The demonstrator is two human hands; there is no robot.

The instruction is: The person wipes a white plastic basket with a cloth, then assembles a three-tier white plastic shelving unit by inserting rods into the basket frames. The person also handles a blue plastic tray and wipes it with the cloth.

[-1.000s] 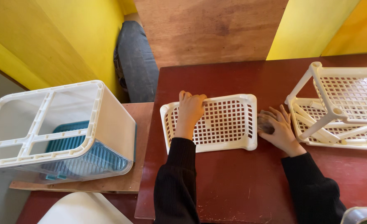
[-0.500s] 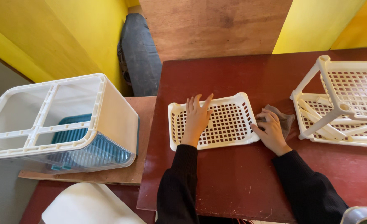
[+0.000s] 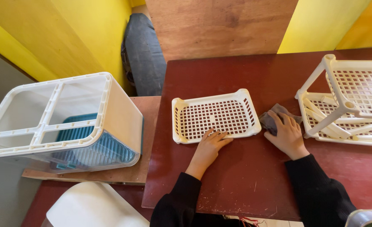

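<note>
A cream perforated plastic tray (image 3: 214,116) lies flat on the dark red table (image 3: 244,176). My left hand (image 3: 210,145) rests on the tray's near rim, fingers spread flat. My right hand (image 3: 287,135) lies just right of the tray, its fingers pressing on a crumpled grey cloth (image 3: 271,119) on the tabletop. Both arms wear black sleeves.
A cream shelf rack with loose white rods (image 3: 349,104) stands at the table's right. A large white bin holding a teal basket (image 3: 62,122) lies on its side on a wooden board at left. A grey cushion (image 3: 143,50) leans by the yellow wall. A white object (image 3: 91,206) sits at bottom left.
My left hand slid back from the tray's middle to its near rim. My right hand stayed on the grey cloth beside the tray. The camera view shifted slightly.
</note>
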